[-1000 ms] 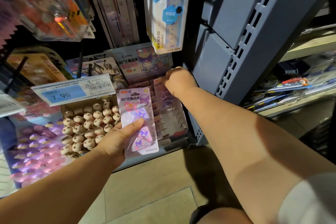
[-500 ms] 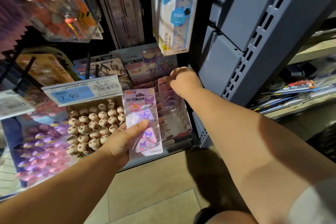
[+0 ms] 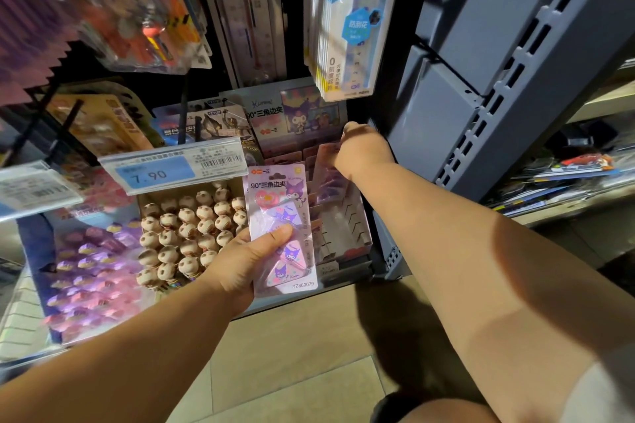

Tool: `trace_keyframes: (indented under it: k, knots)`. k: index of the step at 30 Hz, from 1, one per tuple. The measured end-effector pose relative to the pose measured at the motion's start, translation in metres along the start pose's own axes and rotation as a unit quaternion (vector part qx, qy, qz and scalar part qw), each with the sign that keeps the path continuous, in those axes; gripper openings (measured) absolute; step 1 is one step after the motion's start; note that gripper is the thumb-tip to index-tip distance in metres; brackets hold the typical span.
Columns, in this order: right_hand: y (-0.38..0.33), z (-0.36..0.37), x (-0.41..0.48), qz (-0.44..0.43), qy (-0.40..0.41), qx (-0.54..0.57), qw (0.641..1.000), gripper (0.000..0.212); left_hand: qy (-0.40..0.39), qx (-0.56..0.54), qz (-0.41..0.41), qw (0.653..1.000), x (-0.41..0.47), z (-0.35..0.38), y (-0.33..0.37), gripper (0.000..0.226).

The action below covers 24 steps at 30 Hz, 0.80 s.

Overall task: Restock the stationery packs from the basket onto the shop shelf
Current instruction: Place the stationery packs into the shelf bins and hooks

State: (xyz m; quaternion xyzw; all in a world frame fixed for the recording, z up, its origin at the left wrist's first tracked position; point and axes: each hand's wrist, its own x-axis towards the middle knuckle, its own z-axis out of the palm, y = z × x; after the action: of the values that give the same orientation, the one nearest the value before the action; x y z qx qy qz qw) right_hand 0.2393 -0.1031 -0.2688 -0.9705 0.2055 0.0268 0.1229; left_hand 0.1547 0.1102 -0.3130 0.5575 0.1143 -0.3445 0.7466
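Observation:
My left hand (image 3: 242, 259) grips a pink pack of triangular corner clips (image 3: 280, 216) by its lower left edge, thumb across the front, and holds it upright in front of the low shelf. My right hand (image 3: 362, 148) reaches into the slotted display box (image 3: 347, 227) at the shelf's right end, its fingers curled round the top of a pink pack (image 3: 326, 168) that stands in a rear slot. The box's header card (image 3: 292, 117) rises behind. The basket is out of sight.
A box of small round brown figures (image 3: 187, 227) sits left of the display box, under a 7.90 price tag (image 3: 171, 170). Ruler packs (image 3: 343, 21) hang overhead. A grey shelf upright (image 3: 481, 79) stands close on the right. Tiled floor lies below.
The view has drifted slightly, so everything sits a little right of before. My right hand stays on the pack in the rear slots, and my left hand keeps its grip.

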Motion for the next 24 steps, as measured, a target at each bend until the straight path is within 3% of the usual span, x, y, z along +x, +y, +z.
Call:
trace_keyframes:
  k: [14, 17, 19, 22, 24]
  knots:
    - [0.0023, -0.002, -0.0036, -0.04, -0.002, -0.026, 0.999, 0.042, -0.02, 0.023, 0.007, 1.0, 0.0017, -0.0046, -0.0015, 0.081]
    - [0.0047, 0.0031, -0.005, -0.045, 0.003, -0.017, 0.999, 0.038, -0.038, 0.004, 0.016, 0.999, 0.0023, -0.0048, -0.0025, 0.041]
    - [0.0046, 0.0044, -0.0045, -0.041, -0.003, -0.01, 0.999, 0.037, -0.041, -0.001, 0.013, 0.999, 0.002, -0.0043, -0.0021, 0.031]
    - [0.0003, -0.0004, -0.0025, -0.042, -0.022, -0.024, 0.999, 0.037, -0.035, 0.022, 0.011, 0.999, 0.002, -0.004, -0.0006, 0.071]
    - [-0.0016, -0.0024, -0.002, -0.05, -0.024, -0.032, 0.998, 0.04, -0.034, 0.03, 0.012, 0.999, 0.003, -0.0052, -0.0012, 0.083]
